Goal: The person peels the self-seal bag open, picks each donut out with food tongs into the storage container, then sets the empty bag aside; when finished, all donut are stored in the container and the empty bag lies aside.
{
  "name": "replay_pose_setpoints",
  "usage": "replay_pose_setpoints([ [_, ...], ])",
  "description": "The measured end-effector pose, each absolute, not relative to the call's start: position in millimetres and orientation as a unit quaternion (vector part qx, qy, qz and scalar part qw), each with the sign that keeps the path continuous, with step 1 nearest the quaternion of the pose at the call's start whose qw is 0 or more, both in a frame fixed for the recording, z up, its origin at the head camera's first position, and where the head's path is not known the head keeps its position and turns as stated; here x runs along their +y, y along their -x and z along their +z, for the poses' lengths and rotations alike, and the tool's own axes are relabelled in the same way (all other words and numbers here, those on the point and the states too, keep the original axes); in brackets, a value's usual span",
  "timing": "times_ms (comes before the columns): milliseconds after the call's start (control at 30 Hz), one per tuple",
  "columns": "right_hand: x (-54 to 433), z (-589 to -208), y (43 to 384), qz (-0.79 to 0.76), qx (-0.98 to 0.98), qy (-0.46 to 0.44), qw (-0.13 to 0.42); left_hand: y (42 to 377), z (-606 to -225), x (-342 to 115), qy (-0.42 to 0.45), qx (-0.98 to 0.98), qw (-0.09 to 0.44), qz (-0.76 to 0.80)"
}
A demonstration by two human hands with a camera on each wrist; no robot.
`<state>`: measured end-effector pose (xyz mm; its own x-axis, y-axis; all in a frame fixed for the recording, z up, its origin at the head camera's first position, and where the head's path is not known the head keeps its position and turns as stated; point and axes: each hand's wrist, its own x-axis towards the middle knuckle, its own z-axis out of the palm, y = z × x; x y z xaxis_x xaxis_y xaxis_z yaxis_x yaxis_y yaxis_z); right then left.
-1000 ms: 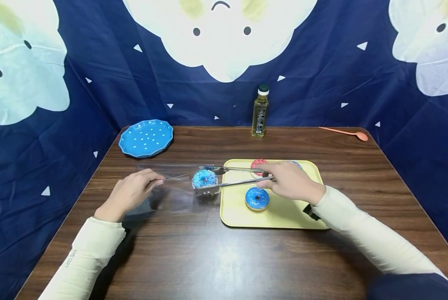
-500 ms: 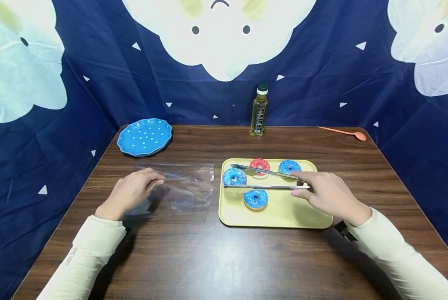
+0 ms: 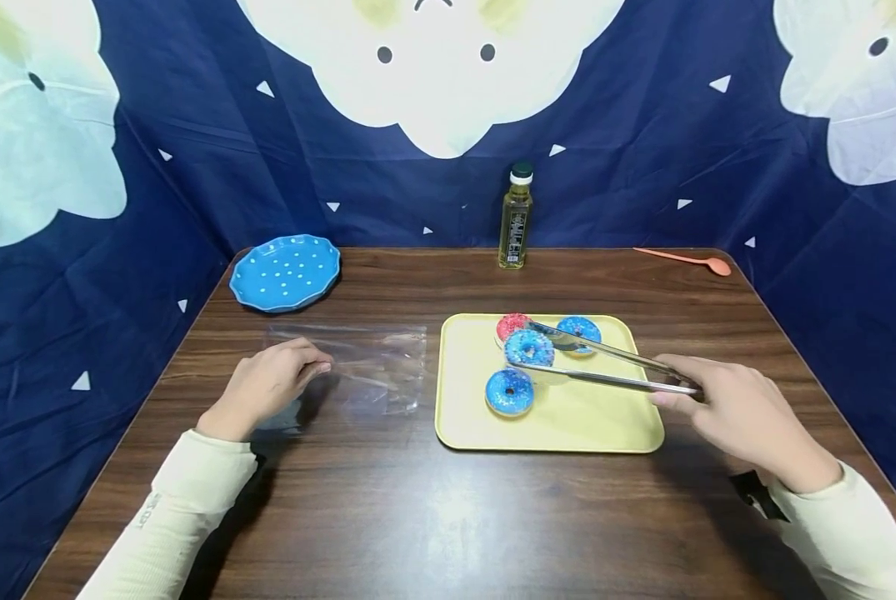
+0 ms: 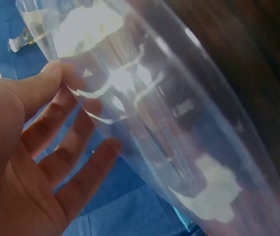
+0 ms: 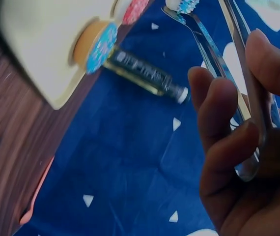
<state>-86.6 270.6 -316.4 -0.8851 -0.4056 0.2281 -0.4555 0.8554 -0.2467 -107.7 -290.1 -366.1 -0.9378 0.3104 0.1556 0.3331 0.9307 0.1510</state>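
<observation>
My left hand point(image 3: 271, 383) pinches the edge of a clear plastic bag point(image 3: 380, 367) between thumb and fingers; the bag's film point(image 4: 179, 123) fills much of the left wrist view. My right hand point(image 3: 743, 412) grips metal tongs point(image 3: 605, 377), which point left across the yellow tray point(image 3: 583, 429). Between the tong tips is a light-blue sprinkled donut point(image 3: 518, 343), over the tray's middle; I cannot tell whether it touches the tray. A red donut point(image 3: 511, 322) lies behind it, partly hidden. One blue donut point(image 3: 498, 398) is in front, another blue donut point(image 3: 575, 322) at the back right.
A blue dotted plate point(image 3: 286, 275) sits at the back left of the wooden table point(image 3: 342, 500). An oil bottle point(image 3: 515, 225) stands at the back edge. An orange spoon point(image 3: 718, 267) lies at the back right. Dark blue cloth hangs around the table.
The tongs with the light-blue donut have moved right, from over the bag to the tray's middle, as my right hand drew back right. My left hand stays at the bag.
</observation>
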Motion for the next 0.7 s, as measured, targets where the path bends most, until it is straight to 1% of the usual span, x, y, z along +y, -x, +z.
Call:
replay_pose_setpoints([
  [200, 286, -316, 79, 0.136, -0.971, -0.191, 0.053, 108, -370, -285, 0.158, -0.983, 0.052, -0.073],
  [467, 302, -320, 75, 0.126, -0.974, -0.184, 0.032, 110, -375, -276, 0.134, -0.989, 0.009, -0.055],
  [700, 312, -326, 73, 0.112, -0.977, -0.183, 0.016, 111, -379, -273, 0.140, -0.989, 0.015, -0.048],
])
